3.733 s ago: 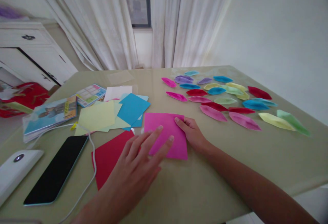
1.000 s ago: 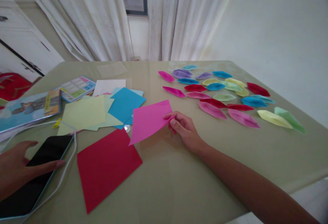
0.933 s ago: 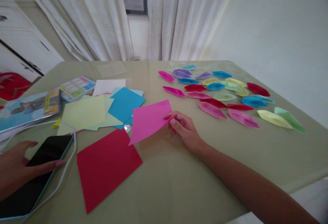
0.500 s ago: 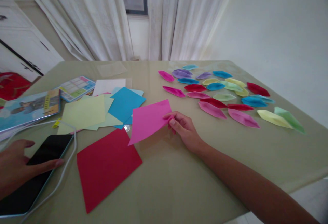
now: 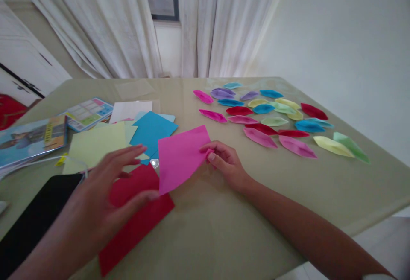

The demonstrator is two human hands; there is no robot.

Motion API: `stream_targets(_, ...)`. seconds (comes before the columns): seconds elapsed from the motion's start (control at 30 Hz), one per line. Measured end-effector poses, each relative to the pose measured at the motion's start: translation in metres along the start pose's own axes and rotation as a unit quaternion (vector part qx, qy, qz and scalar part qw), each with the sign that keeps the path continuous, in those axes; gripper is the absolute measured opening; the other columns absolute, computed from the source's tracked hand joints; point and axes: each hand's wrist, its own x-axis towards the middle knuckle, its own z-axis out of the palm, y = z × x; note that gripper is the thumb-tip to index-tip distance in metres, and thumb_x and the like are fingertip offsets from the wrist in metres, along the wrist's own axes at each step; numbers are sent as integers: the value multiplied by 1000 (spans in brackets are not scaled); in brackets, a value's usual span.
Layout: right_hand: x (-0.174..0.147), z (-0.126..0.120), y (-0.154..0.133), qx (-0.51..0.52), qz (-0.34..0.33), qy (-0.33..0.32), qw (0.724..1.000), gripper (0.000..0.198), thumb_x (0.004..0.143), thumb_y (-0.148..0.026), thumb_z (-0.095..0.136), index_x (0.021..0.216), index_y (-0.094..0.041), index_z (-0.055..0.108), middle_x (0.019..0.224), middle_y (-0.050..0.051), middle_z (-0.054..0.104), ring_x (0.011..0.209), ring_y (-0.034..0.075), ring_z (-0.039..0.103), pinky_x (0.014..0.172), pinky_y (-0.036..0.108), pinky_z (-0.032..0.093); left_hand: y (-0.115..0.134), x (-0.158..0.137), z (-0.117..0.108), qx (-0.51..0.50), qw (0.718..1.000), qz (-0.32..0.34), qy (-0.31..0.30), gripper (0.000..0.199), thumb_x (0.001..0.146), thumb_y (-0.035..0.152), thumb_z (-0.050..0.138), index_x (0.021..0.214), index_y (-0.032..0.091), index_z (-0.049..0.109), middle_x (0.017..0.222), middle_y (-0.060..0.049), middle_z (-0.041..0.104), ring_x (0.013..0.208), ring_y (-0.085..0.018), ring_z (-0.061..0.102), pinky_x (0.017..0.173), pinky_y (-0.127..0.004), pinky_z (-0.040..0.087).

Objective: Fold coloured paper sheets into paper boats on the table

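Observation:
A square sheet of pink paper (image 5: 182, 156) is held above the table by its right corner, pinched between the thumb and fingers of my right hand (image 5: 226, 164). My left hand (image 5: 105, 199) hovers over a red sheet of paper (image 5: 128, 237), with thumb and fingers spread and nothing between them. Its thumb tip is close to the pink sheet's lower left corner; I cannot tell whether they touch. Beneath and beside my left forearm lies a black phone (image 5: 35, 220), partly covered by the arm.
Several folded paper boats (image 5: 261, 137) in many colours lie at the right. Yellow sheets (image 5: 92, 143), blue sheets (image 5: 153, 128) and a magazine (image 5: 32, 139) lie at the left, near a white cable (image 5: 35, 162). A clear gem-like piece (image 5: 154, 163) lies by the red sheet.
My left hand has left the phone and moved right, over the red sheet towards the pink paper. My right hand keeps its pinch on the pink sheet. The view has shifted slightly.

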Motion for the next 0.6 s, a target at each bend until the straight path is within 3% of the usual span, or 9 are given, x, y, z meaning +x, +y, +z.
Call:
stream_targets(0.07,-1,-1,1,8,-6,7,1000,40,91,-60,79,103,-22,77,86,2,65,72,15,55,67,28,46,17,-4,24,-11,998,40,-37,89,83,70,76,159,41,42,167,-10,41,119,-35,71,92,-49,67)
stream_targets(0.17,-1,-3,5,23,-12,11,1000,43,91,-64,76,102,-22,76,80,0,62,67,15,51,63,28,43,30,-12,47,-48,998,36,-11,70,95,47,70,159,41,43,171,-10,33,126,-34,68,93,-47,67)
stream_targets(0.27,-1,-3,8,35,-15,3,999,43,92,-64,75,99,-21,77,78,0,62,64,14,49,60,28,41,30,-15,55,-95,994,45,8,50,97,27,62,146,37,60,168,-8,40,139,-35,59,104,-50,62)
stream_targets(0.33,-1,-2,8,37,-18,-4,999,42,91,-63,77,98,-21,77,79,1,62,64,14,49,60,28,42,27,-14,55,-120,992,42,24,37,99,23,58,133,34,69,162,-7,49,142,-34,57,111,-52,58)
stream_targets(0.47,-1,-1,2,32,-25,-10,999,40,88,-62,80,93,-23,79,85,2,65,68,16,54,62,29,45,25,-12,55,-159,985,9,68,19,103,33,60,110,30,77,147,-5,63,136,-29,61,113,-50,56)
stream_targets(0.6,-3,4,-6,26,-27,8,999,34,90,-51,82,76,-22,75,100,6,70,89,20,64,80,34,52,31,-12,56,-180,979,-12,93,16,100,40,67,101,29,78,144,-3,65,131,-28,65,109,-46,59)
